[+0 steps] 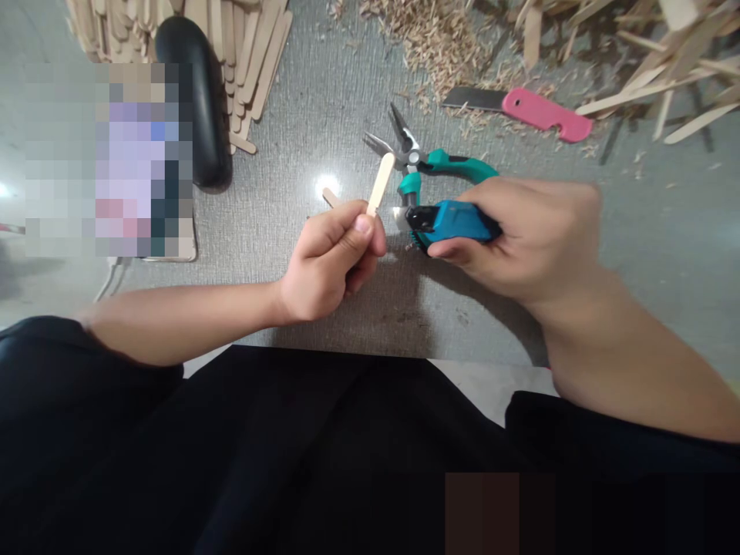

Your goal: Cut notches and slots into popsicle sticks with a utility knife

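Observation:
My left hand (pixel 335 262) pinches a wooden craft stick (pixel 381 181) between thumb and fingers, its rounded end pointing up and away. A small notch shows in the stick's edge near my thumb. My right hand (pixel 526 239) is wrapped round a blue-handled tool (pixel 462 221) with a black neck and shiny metal tip; its exact kind is unclear. That tip is close to the stick, apparently apart from it. Just beyond, green-handled needle-nose pliers (pixel 412 156) lie with jaws spread, one handle partly hidden. Another stick end (pixel 331 196) pokes out behind my left hand.
A pink-handled folding knife (pixel 543 114) lies blade out at the back right. Wood shavings (pixel 439 38) and loose wood strips (pixel 664 77) spread along the far side. Many craft sticks (pixel 254 62), a black oblong case (pixel 193 100) and a blurred phone (pixel 130 169) with cable are at left.

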The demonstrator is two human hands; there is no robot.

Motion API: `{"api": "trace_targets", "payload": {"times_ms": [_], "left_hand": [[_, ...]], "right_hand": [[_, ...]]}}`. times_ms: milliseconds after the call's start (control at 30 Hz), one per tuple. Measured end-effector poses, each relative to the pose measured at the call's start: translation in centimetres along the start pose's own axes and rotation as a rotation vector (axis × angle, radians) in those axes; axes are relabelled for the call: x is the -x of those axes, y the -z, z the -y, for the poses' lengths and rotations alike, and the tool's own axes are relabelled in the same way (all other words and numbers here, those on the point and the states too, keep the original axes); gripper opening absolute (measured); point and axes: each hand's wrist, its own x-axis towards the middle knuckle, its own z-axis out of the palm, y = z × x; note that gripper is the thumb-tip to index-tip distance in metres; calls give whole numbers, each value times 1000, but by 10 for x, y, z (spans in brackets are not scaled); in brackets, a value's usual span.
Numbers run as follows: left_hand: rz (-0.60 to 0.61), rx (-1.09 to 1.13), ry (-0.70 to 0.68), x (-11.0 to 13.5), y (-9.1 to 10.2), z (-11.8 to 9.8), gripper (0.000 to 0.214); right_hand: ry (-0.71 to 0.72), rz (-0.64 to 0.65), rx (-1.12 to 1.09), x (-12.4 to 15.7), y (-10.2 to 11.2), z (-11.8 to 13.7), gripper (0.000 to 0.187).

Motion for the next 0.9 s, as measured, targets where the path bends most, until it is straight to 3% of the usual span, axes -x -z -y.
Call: {"api": "trace_targets", "payload": {"times_ms": [333, 600, 900], "left_hand": [[-14, 48, 27, -4, -4, 0, 46], [-34, 1, 40, -3, -4, 2, 52], [5, -101, -4, -1, -6, -1, 57]], "right_hand": [[-37, 119, -86, -2, 3, 2, 79], [2, 88, -151, -4, 3, 0, 77], [-131, 362, -294, -13, 16, 2, 87]]}}
